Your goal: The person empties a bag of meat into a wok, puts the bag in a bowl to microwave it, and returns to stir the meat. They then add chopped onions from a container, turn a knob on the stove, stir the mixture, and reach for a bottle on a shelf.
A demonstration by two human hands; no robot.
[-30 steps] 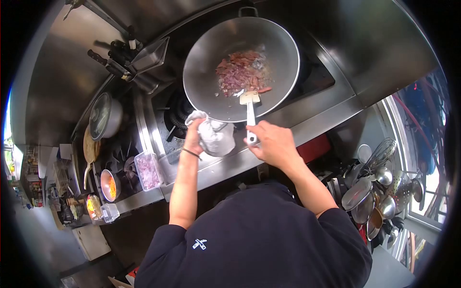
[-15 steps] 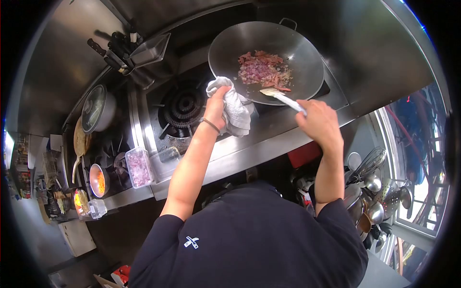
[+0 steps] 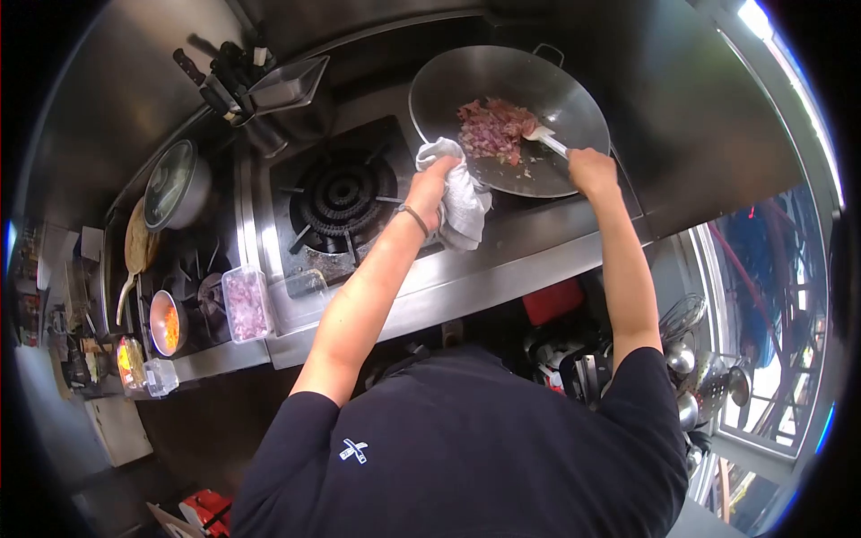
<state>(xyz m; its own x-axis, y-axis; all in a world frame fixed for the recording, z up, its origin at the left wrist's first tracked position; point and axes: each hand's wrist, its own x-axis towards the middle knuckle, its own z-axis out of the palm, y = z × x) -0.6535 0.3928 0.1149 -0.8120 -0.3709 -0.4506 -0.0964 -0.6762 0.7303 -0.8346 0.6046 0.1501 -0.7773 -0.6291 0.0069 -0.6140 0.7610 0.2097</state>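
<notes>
A large wok [image 3: 457, 76] sits on the right part of the stove, with chopped pinkish meat and onion [image 3: 496, 128] heaped in its middle. My left hand [image 3: 433, 190] is closed around a folded white cloth [image 3: 464, 208] at the wok's near left rim, where the wok's handle is hidden by the cloth. In my right hand [image 3: 593, 172] is the handle of a spatula [image 3: 549, 140] with a pale blade. Its blade touches the right side of the food.
Left of the wok is a bare gas burner [image 3: 344, 193]. A plastic tub of chopped onion [image 3: 246, 305], a bowl of orange pieces [image 3: 167, 325] and a lidded pot [image 3: 179, 186] stand further left. Knives [image 3: 224, 76] hang at the back; metal utensils [image 3: 708, 377] hang at right.
The spatula has moved from the wok's near edge up to the right side of the food. The food is gathered into a tighter heap. My left hand still grips the cloth.
</notes>
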